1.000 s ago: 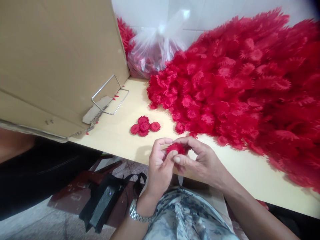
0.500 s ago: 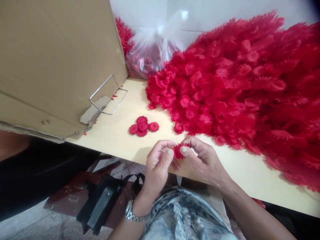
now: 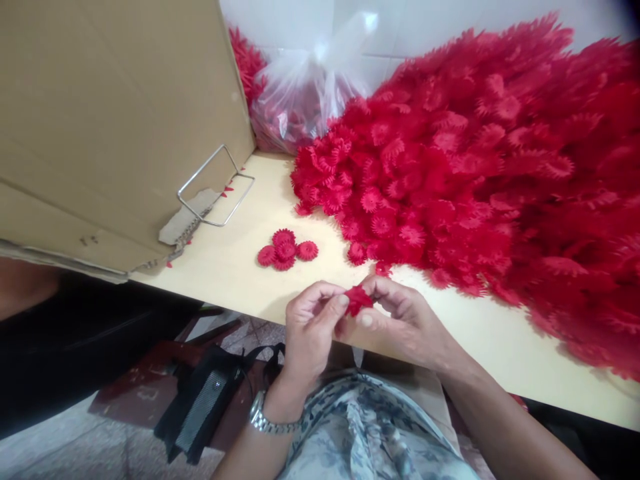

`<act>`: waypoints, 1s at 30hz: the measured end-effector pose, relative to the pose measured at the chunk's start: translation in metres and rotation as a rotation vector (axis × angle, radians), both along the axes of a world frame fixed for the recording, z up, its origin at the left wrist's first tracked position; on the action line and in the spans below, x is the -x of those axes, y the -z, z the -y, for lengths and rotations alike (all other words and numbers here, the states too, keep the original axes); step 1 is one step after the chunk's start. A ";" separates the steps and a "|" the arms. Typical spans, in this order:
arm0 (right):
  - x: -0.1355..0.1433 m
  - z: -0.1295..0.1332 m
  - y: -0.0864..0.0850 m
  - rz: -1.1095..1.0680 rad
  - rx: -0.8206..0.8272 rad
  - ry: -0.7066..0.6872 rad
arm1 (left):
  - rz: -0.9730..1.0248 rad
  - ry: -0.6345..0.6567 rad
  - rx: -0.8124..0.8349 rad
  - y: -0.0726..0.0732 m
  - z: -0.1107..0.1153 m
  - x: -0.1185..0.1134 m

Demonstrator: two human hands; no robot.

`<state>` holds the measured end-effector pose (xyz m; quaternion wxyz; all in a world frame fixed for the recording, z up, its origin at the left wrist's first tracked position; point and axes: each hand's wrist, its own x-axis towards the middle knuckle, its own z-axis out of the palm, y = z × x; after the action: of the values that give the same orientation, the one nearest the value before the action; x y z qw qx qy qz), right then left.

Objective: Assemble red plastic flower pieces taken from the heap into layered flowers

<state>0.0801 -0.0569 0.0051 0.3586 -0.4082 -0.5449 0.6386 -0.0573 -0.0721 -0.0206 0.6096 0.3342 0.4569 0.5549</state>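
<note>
Between my two hands, over the table's front edge, is a red fabric flower piece with pointed petals. My left hand, with a metal watch on its wrist, pinches the piece's left side between thumb and fingers. On the other side, my right hand has its fingertips closed on the upper right edge, its thumb just below. Beyond my left hand, a small cluster of red flower pieces lies on the table. A large heap of red flower pieces spreads to the right.
A big cardboard box walls off the left side, with a bent wire frame by its torn corner. At the back stands a knotted clear plastic bag of red pieces. A black bag sits below the pale table.
The flower piece has turned in my fingers and now shows a star-like face. My left hand has shifted slightly left. A loose red piece now shows just beyond my right hand.
</note>
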 end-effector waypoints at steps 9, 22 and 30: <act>0.003 0.000 0.004 -0.067 -0.057 -0.012 | 0.193 -0.049 0.095 -0.006 0.001 -0.008; -0.012 -0.007 -0.005 0.381 -0.337 0.064 | 0.276 -0.064 0.180 -0.015 -0.007 -0.006; -0.035 -0.029 -0.023 0.877 -0.931 0.234 | 0.369 -0.033 0.221 -0.014 -0.011 0.005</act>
<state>0.1151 -0.0283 0.0283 0.3094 -0.4895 -0.8126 0.0666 -0.0623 -0.0611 -0.0065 0.7066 0.1506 0.4011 0.5632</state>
